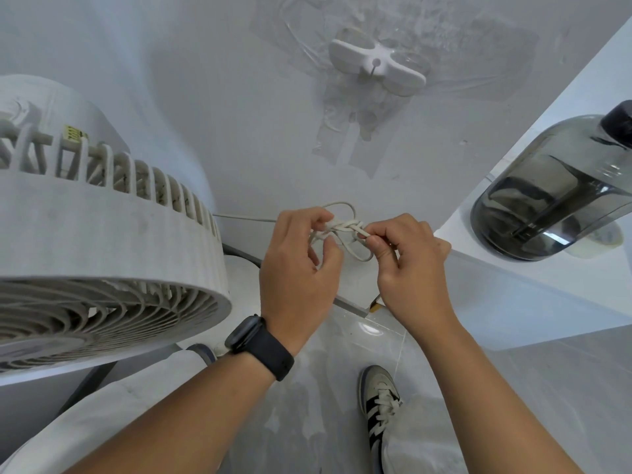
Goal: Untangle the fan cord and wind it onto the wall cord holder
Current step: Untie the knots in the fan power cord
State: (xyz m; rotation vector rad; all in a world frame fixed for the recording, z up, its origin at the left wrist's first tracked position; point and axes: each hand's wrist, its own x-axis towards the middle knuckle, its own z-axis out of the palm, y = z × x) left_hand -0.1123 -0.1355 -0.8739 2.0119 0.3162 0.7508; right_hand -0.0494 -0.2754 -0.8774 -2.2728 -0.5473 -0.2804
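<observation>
Floor [342, 398]: pale glossy tile with thin joint lines; bears one grey-white laced shoe with dark stripes [379, 401], and a small yellow-brown item [374, 306] at the foot of the wall, too small to identify. White ledge [533, 285], right: bears a smoky translucent jug with a dark cap [554, 189], set near its front corner. White surface [41, 374], left: bears a white round fan [102, 254], grille facing forward.
</observation>
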